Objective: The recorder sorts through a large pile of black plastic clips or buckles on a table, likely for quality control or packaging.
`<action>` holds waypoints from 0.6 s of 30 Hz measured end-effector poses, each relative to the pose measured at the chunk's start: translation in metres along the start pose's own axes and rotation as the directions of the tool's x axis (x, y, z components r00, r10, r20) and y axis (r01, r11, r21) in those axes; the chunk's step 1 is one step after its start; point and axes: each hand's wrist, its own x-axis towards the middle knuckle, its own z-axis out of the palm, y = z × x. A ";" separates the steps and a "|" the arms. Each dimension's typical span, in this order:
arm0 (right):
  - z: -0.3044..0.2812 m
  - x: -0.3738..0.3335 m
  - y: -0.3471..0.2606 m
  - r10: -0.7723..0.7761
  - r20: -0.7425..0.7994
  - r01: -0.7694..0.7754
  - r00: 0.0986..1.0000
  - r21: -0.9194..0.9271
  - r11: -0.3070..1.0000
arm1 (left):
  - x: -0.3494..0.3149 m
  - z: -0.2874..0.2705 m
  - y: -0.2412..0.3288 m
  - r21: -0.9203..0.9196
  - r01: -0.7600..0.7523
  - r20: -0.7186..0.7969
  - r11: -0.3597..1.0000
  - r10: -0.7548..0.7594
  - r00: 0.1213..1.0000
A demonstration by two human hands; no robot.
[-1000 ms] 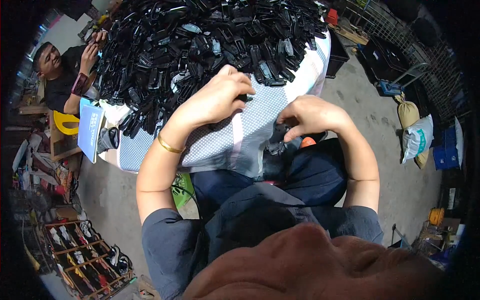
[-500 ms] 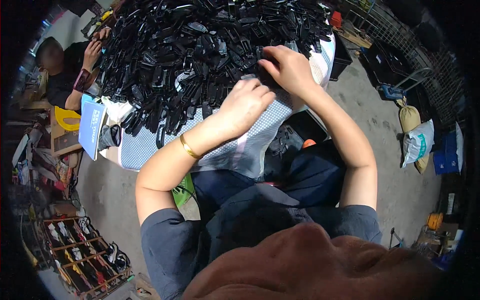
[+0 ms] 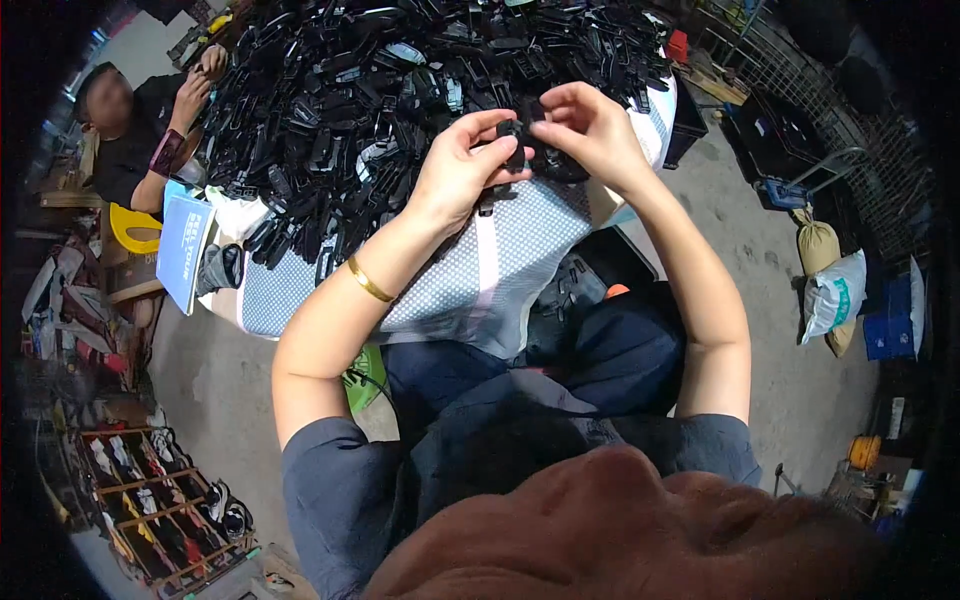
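A heap of small black plastic parts (image 3: 330,120) covers the table in front of me, some with pale or shiny faces. My left hand (image 3: 460,165), with a gold bangle on its forearm, pinches a black plastic part (image 3: 514,145) between thumb and fingers at the near edge of the heap. Right beside it, my right hand (image 3: 598,135) is closed with thumb and index finger around another dark plastic part (image 3: 536,113), which blends into the heap behind. Whether the two pieces touch cannot be made out.
A patterned white cloth (image 3: 430,290) hangs over the table's near edge. Below it is a dark bin (image 3: 570,285) with black parts. A blue box (image 3: 185,245) stands at the left edge, near a co-worker's hands (image 3: 195,90). Sacks (image 3: 835,290) lie on the floor at right.
My left hand has turned and moved up from the cloth's edge, now showing a black part in its fingers. The right hand has lowered slightly and drawn beside the left.
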 end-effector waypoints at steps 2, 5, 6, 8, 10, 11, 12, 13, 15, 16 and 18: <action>-0.003 -0.011 -0.006 0.028 0.080 -0.035 0.996 0.084 0.996 | 0.001 -0.003 -0.003 -0.036 -0.021 0.010 0.999 0.021 1.000; -0.003 -0.024 -0.012 0.034 0.112 -0.027 0.993 -0.064 0.998 | 0.001 -0.003 -0.006 0.040 -0.058 0.016 0.998 0.057 0.998; -0.002 -0.026 -0.013 0.013 0.095 0.001 0.995 -0.142 0.990 | 0.001 -0.003 -0.008 0.041 -0.057 0.021 0.998 0.056 0.998; 0.000 -0.030 -0.008 -0.013 0.064 0.021 0.998 -0.134 0.991 | 0.001 -0.004 -0.011 0.178 -0.112 0.004 0.978 0.113 0.994; 0.000 -0.033 -0.009 -0.130 0.049 0.137 0.990 -0.196 0.971 | 0.000 -0.003 -0.011 0.286 -0.147 0.003 0.947 0.153 0.988; 0.001 -0.034 -0.012 -0.210 0.038 0.213 0.977 -0.228 0.950 | -0.001 -0.002 -0.010 0.334 -0.181 -0.023 0.925 0.200 0.980; 0.001 -0.035 -0.012 -0.211 0.036 0.213 0.977 -0.229 0.950 | -0.002 0.000 -0.009 0.380 -0.213 -0.044 0.900 0.248 0.968; 0.002 -0.035 -0.013 -0.220 0.027 0.220 0.975 -0.233 0.947 | -0.002 0.000 -0.008 0.381 -0.215 -0.043 0.900 0.249 0.968; 0.004 -0.037 -0.016 -0.229 0.019 0.227 0.973 -0.237 0.944 | -0.003 0.001 -0.007 0.336 -0.182 -0.062 0.924 0.215 0.975; 0.005 -0.038 -0.019 -0.257 0.003 0.247 0.966 -0.292 0.924 | -0.004 0.002 -0.007 0.336 -0.182 -0.063 0.924 0.215 0.975; 0.008 -0.040 -0.020 -0.285 -0.012 0.263 0.958 -0.347 0.900 | -0.005 0.006 -0.010 0.213 -0.204 -0.087 0.956 0.226 0.970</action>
